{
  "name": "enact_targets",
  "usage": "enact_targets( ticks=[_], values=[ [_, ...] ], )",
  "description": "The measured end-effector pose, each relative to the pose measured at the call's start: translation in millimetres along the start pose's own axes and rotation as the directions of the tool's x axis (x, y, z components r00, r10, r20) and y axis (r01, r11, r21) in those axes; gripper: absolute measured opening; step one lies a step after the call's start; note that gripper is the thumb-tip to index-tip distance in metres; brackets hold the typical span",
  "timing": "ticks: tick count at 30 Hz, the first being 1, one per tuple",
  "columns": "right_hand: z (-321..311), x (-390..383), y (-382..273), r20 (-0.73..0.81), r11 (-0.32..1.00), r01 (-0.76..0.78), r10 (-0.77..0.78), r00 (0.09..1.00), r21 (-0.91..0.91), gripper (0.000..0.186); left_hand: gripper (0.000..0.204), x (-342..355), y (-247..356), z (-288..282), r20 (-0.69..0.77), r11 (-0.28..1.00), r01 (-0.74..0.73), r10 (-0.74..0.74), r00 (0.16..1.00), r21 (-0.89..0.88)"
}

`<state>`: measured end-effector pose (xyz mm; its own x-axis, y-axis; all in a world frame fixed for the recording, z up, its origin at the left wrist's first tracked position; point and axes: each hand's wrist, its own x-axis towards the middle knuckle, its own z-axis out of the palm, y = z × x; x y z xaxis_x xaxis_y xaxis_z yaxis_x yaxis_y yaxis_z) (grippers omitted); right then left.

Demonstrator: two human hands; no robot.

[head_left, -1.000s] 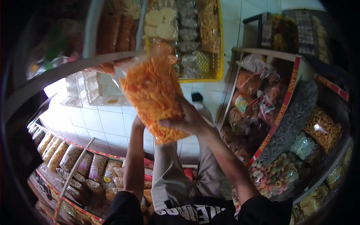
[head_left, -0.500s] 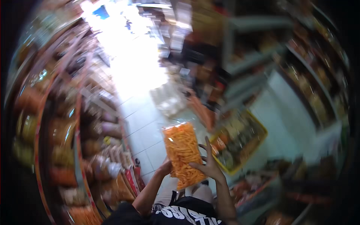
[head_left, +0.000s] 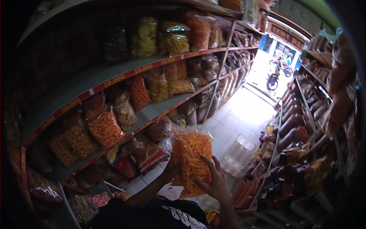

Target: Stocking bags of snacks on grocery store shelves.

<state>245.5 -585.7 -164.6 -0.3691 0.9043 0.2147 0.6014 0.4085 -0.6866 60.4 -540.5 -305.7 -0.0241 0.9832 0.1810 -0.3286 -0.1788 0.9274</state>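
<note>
Snack shop aisle, tiled floor (head_left: 232, 122) (sunlit), stocked shelves (head_left: 114, 82)

Clear bag of orange snacks (head_left: 191, 160); red-edged grey shelves (head_left: 114, 82).

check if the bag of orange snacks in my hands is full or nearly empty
Full. The clear bag of orange snacks is packed with pieces from bottom to near its top, held upright between the left hand and right hand.

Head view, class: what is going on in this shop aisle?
A person stands in a narrow snack shop aisle, holding a clear bag of orange puffed snacks up in front of them. The right hand spreads across its front; the left hand supports its left edge. Shelves of similar bagged snacks line both sides.
</note>
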Motion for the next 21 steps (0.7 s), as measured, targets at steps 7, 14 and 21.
enact_targets(
  ticks=[7, 14, 21],
  values=[
    [3, 101, -34, 0.231, 0.974, 0.223, -0.209, 0.95, -0.036, 0.096, 0.082, 3, 69, -40, -0.321, 0.929, -0.138, 0.254, 0.913, 0.342],
    [6, 183, -68, 0.459, 0.824, 0.399, -0.559, 0.691, 0.403, 0.103, 0.087, -19, 130, -63, -0.601, 0.961, -0.119, 0.25, 0.759, 0.25],
    [1, 230, -110, 0.387, 0.665, 0.287, -0.673, 0.631, 0.689, 0.11, 0.071, -65, 179, -50, -0.798, 0.969, -0.198, 0.233, 0.556, 0.146]
  ],
)
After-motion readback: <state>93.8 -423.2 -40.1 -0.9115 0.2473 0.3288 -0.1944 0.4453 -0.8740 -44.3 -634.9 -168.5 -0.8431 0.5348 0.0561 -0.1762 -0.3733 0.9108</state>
